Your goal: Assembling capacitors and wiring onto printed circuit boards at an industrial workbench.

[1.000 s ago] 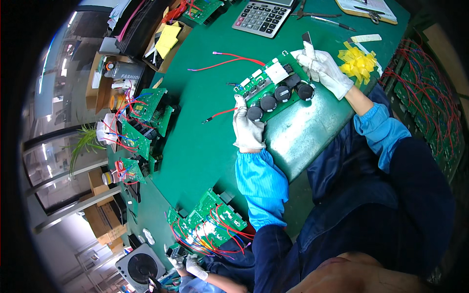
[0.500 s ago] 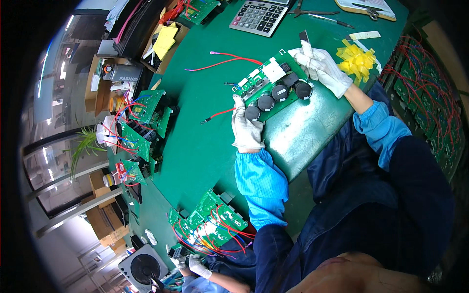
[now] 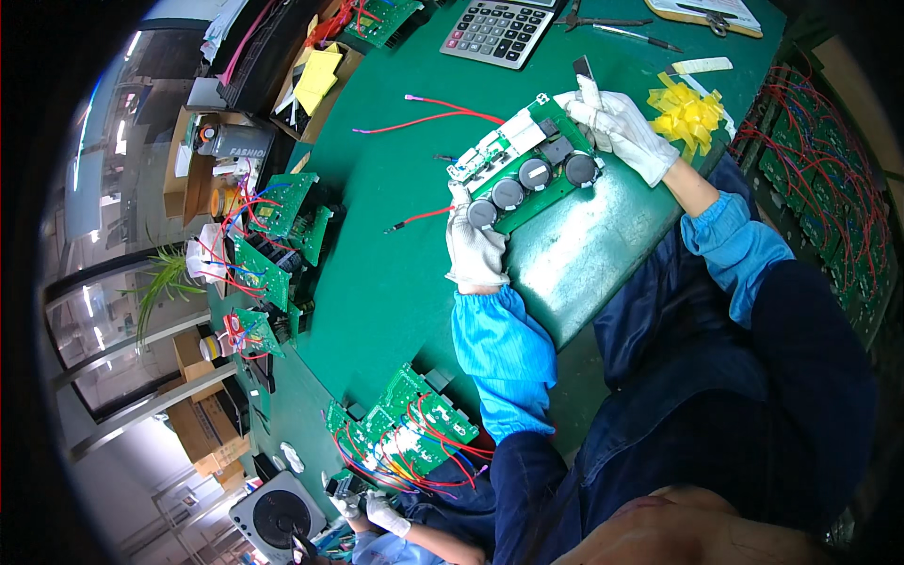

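Note:
A green circuit board [image 3: 540,201] with several round black capacitors [image 3: 536,173] and white parts is held up over the table between my two gloved hands. My left hand [image 3: 476,243] is closed on its near left end, thumb along the edge. At the far right end, my right hand [image 3: 621,132] grips the board's corner. A short, flat, dark-tipped piece [image 3: 583,71] sticks up from the right fingers; its kind I cannot make out. Red wires [image 3: 433,111] with small end connectors trail leftward from the board.
Over the green table [image 3: 377,254] lie a calculator [image 3: 499,33], pliers, a pen and a clipboard [image 3: 711,14]. A yellow ribbon bunch [image 3: 685,115] sits beside my right wrist. Wired boards [image 3: 400,428] stand at left and near; more [image 3: 829,198] lie at right. Another person's gloved hands [image 3: 381,513] work below.
The board has tilted slightly in my hands, so its white parts and capacitor tops show more. Both hands keep their hold and have barely moved.

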A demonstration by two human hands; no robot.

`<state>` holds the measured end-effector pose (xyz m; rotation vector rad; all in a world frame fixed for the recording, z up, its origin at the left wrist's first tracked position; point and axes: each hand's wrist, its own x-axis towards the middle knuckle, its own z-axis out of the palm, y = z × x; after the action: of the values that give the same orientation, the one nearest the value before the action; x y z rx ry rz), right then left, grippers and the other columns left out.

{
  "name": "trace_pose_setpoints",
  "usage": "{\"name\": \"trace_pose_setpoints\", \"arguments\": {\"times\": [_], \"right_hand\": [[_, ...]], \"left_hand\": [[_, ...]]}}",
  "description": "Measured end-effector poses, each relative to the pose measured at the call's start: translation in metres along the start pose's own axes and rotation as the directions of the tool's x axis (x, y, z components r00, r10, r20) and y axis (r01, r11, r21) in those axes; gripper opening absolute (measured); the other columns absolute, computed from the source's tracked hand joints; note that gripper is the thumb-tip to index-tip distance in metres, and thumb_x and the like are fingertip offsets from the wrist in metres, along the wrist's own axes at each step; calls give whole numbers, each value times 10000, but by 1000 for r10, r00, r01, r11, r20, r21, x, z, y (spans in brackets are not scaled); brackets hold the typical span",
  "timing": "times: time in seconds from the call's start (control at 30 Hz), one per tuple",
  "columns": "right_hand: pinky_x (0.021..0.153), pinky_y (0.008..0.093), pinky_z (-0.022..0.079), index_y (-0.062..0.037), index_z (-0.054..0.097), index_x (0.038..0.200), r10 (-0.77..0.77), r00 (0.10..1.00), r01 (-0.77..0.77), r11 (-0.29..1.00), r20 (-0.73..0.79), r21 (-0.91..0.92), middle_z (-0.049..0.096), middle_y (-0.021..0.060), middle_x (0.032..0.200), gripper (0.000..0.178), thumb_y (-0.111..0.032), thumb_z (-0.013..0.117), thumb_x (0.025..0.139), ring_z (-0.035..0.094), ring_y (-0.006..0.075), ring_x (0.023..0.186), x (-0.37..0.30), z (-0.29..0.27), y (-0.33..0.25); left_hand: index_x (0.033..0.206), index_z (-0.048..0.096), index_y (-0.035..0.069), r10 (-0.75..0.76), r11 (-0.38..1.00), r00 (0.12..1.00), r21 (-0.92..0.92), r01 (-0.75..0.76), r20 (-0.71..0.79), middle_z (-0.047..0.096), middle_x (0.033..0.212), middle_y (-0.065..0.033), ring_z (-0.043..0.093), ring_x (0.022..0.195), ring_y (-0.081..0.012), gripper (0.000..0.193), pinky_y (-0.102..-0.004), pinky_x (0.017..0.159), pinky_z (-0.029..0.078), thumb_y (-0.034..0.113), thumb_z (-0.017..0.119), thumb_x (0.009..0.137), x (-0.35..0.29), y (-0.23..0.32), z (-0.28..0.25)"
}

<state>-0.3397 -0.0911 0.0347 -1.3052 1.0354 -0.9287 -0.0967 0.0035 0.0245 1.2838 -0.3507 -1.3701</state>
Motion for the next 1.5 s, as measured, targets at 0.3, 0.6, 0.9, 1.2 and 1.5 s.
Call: {"name": "trace_pose_setpoints", "arguments": {"times": [0.3,0.6,0.9,1.2,1.5], "right_hand": [[545,304,425,38,575,952,-62,998,54,976,-31,-210,499,56,698,445,-402,511,970,488,133,594,4,3,6],[531,300,418,11,548,866,-21,998,12,986,-53,-168,504,50,681,418,-396,542,957,485,124,575,5,0,12],[531,230,338,-10,644,1136,-21,1000,20,997,-16,-74,494,-21,724,411,-368,605,938,434,62,605,-2,-5,-1],[632,264,426,-33,631,1214,-112,987,123,987,113,-100,528,14,807,411,-335,590,938,473,98,694,3,-5,7],[730,273,462,-61,563,1347,-335,920,361,927,204,-103,643,84,1029,540,-420,571,944,552,130,808,-1,-9,10]], "left_hand": [[1121,592,60,21,984,998,-180,-11,55,688,976,-50,649,735,-136,342,-291,548,522,372,502,1011,12,-7,-4],[1269,527,26,91,982,990,-175,-72,103,613,1175,-86,618,984,-155,428,-310,791,506,351,556,992,-1,-4,6],[1217,566,64,47,993,998,-106,-42,37,640,1025,-49,609,811,-127,402,-300,604,485,388,561,978,3,-6,9],[1011,620,88,-13,996,997,92,20,-76,607,777,2,436,483,-73,340,-263,412,398,423,584,965,-11,9,4],[971,625,54,53,984,987,176,-25,-154,543,662,-5,361,387,-70,462,-248,366,378,513,593,930,-9,7,7]]}}
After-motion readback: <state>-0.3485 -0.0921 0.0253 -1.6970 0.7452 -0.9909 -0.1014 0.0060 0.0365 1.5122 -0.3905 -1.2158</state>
